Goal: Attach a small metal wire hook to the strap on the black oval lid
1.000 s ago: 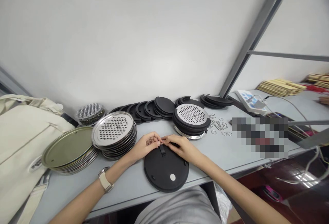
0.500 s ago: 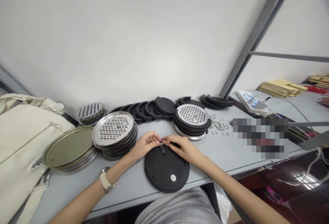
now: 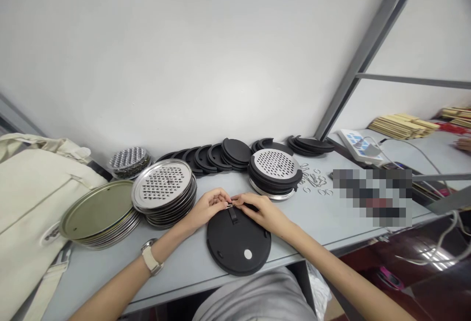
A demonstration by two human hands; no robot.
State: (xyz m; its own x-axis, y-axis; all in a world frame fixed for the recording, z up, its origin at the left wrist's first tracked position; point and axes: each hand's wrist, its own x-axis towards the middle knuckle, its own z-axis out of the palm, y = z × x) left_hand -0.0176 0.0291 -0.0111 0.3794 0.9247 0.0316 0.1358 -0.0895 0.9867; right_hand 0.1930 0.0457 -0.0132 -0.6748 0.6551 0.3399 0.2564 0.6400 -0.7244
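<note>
A round black disc (image 3: 237, 254) with a white dot and small slots lies flat at the table's front edge. Its short black strap (image 3: 233, 214) runs to the far rim, where a small shiny metal piece (image 3: 229, 206) shows at the strap's end; whether it is a ring or a clip I cannot tell. My left hand (image 3: 212, 205) pinches this piece from the left, fingers closed. From the right, my right hand (image 3: 257, 207) is closed at the same spot, its fingertips meeting the left ones and partly hiding the strap end. The right fingers also rest over the disc's far edge.
Stacked grater plates (image 3: 165, 183) and olive lids (image 3: 101, 208) stand left, beside a cream bag (image 3: 33, 203). Black discs (image 3: 235, 153) line the wall. Another grater stack (image 3: 275, 166) sits beyond my right hand, near loose metal rings and clips (image 3: 316, 180). A blurred patch covers things further right.
Both hands stay at the strap end, still pinching. The metal piece has shifted very slightly; the disc lies in the same place.
</note>
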